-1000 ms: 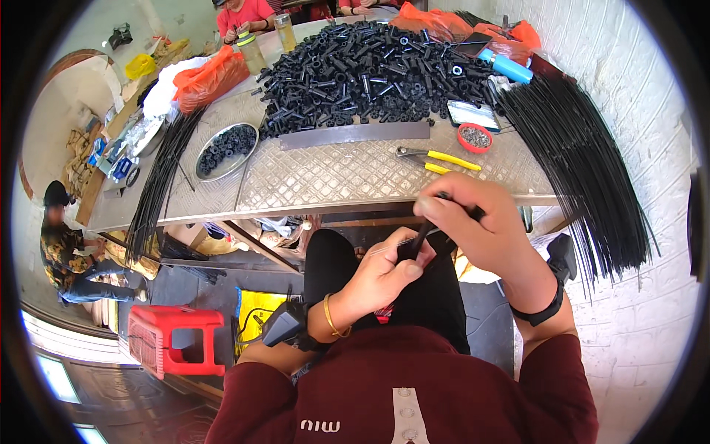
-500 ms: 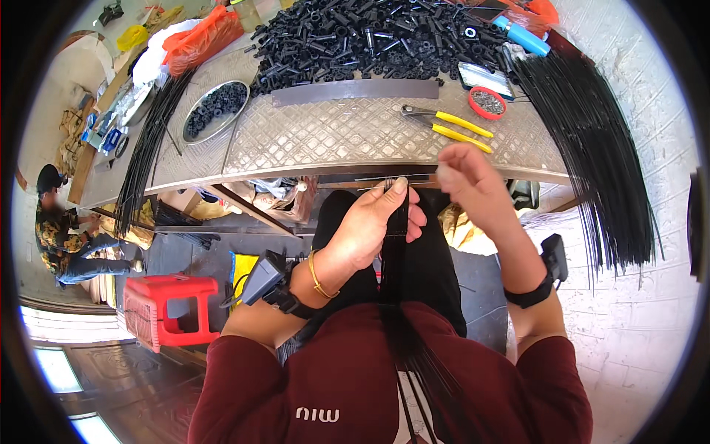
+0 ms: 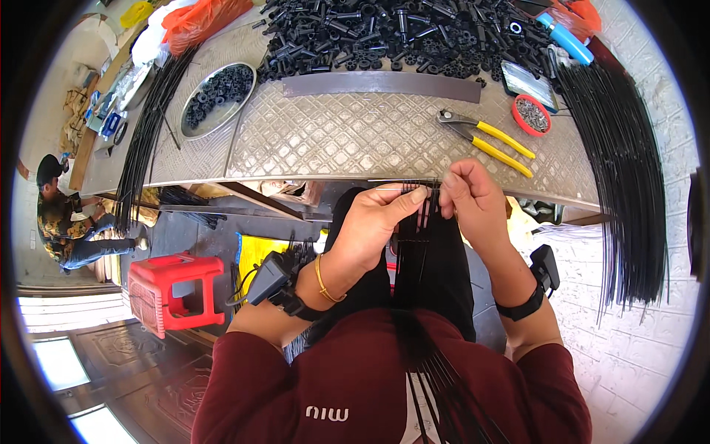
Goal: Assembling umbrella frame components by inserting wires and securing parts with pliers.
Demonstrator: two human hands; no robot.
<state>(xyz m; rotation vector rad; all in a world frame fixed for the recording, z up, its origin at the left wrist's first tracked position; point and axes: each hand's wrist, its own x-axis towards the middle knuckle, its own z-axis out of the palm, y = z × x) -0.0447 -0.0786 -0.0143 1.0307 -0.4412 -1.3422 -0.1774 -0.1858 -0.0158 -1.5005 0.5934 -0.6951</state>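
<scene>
Over my lap, my left hand (image 3: pixel 376 226) is closed, its thumb pressed on a row of thin black rods (image 3: pixel 411 255) at their upper ends. The rods hang between my knees and run back over my shirt. A thin silvery wire (image 3: pixel 384 181) crosses near their top. Right beside it my right hand (image 3: pixel 475 196) is closed in a pinch at the right end of the row, on what looks like a black rod; the fingertips partly hide it. Yellow-handled cutting pliers (image 3: pixel 495 144) lie open on the table just beyond my right hand.
On the table (image 3: pixel 296 148) are a large heap of black tubular parts (image 3: pixel 370 37), a flat grey strip (image 3: pixel 381 86), an oval tray (image 3: pixel 185 126) of small black pieces and a red dish (image 3: pixel 548 122). Black rod bundles (image 3: pixel 621 177) overhang both sides. A red stool (image 3: pixel 177 292) stands left; a person (image 3: pixel 63 214) sits beyond.
My right hand has come down and in to the rods, from raised and apart to pinching beside my left hand. The row of rods now looks more spread out. The view has shifted slightly.
</scene>
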